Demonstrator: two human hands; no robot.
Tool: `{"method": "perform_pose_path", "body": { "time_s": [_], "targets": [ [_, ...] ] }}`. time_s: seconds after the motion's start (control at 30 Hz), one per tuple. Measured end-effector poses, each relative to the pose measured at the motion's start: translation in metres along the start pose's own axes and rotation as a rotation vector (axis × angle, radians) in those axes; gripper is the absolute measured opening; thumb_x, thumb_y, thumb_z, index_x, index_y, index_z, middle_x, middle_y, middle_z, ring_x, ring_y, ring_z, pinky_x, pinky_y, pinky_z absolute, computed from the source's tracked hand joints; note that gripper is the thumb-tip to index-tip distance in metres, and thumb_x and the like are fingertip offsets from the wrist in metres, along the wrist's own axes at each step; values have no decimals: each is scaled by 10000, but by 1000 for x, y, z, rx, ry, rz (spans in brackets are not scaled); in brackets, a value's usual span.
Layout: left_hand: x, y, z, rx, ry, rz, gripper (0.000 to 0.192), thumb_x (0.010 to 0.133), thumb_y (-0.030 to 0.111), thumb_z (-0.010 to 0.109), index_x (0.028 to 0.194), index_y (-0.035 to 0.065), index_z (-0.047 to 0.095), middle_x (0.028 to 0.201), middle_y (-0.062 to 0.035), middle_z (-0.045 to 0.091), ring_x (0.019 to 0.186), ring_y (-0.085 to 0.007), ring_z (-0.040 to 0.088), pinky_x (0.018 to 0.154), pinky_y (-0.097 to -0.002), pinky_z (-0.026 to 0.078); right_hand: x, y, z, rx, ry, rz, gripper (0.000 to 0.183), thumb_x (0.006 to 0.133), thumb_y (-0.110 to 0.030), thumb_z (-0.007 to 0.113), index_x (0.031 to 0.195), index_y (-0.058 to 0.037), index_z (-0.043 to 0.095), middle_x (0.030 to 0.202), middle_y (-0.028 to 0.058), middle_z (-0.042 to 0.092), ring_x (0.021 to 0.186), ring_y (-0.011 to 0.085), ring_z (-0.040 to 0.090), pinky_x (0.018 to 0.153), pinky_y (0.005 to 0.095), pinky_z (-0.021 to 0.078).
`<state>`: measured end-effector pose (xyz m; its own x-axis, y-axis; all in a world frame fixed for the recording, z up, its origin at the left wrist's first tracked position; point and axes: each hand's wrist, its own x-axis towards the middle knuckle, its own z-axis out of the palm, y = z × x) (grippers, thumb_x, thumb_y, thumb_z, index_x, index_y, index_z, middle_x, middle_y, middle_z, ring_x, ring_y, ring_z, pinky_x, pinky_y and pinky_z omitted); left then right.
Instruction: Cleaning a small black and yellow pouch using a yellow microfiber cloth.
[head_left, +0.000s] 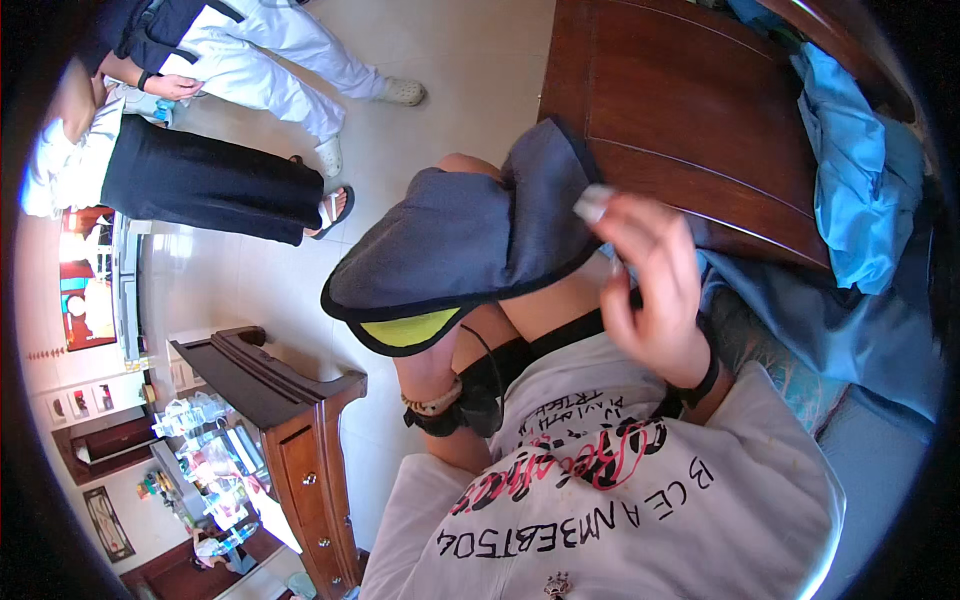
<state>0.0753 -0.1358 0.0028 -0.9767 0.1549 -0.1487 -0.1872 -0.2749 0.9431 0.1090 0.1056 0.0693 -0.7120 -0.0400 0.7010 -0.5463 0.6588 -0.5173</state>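
A dark grey cloth item with black edging and a lime-green inner side (450, 232) hangs in front of me, above my bare knees. My left hand (439, 349) is mostly hidden behind and beneath it, so its fingers do not show; a bracelet and a black band circle that wrist. My right hand (649, 262) is blurred, its fingers apart and slightly curled, close to the cloth's right edge. It appears to hold nothing. A dark band sits on the right wrist.
A dark wooden panel of furniture (697, 127) lies ahead to the right, with light blue cloth (855, 165) over its side. At the left stand two people, one in white trousers (277, 75), one in a black skirt (210, 180). A wooden drawer cabinet (307, 450) stands lower left.
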Motion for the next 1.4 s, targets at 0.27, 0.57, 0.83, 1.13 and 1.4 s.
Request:
{"method": "perform_pose_path", "body": {
  "time_s": [0.27, 0.57, 0.83, 1.13, 1.4],
  "targets": [
    [-46, 6, 23, 130, 20, 13, 852, 935, 685, 166, 1448, 21, 316, 1456, -114, 372, 1326, -222, 391, 1092, -354, 313, 5, -19, 40, 189, -257, -9, 401, 732, -170, 729, 1080, -30, 590, 993, 122, 542, 918, 317, 573, 776, 382, 481],
    [-43, 32, 51, 545, 29, 136, 525, 827, 67, 674, 1301, -40, 475, 1176, -69, 563, 1069, -161, 531, 912, -299, 438, 5, -11, 53, 355, -272, 202, 198, 789, -97, 670, 919, 14, 570, 853, 154, 523, 788, 371, 554, 674, 401, 465],
    [-32, 49, 1, 309, 535, 254, 216, 945, 117, 578, 1032, -72, 638, 938, -58, 663, 834, -91, 568, 772, -237, 447, 14, 18, 33, 522, -193, 405, 188, 912, -135, 583, 953, 42, 633, 779, 218, 596, 717, 392, 604, 649, 377, 490],
    [-31, 49, -89, 117, 470, 358, 287, 968, 179, 539, 1168, -26, 552, 1067, -102, 644, 947, -183, 628, 828, -314, 494, 15, 29, 25, 282, -239, 605, 347, 970, -310, 511, 934, 2, 659, 740, 239, 613, 719, 400, 635, 620, 409, 505],
    [-29, 55, -105, 164, 501, 239, 211, 982, 138, 510, 1083, -26, 596, 1003, -74, 662, 875, -146, 631, 782, -277, 492, 15, 26, 36, 190, -296, 576, 363, 949, -317, 523, 802, -10, 651, 697, 234, 604, 694, 408, 620, 622, 465, 500]
  ]
}}
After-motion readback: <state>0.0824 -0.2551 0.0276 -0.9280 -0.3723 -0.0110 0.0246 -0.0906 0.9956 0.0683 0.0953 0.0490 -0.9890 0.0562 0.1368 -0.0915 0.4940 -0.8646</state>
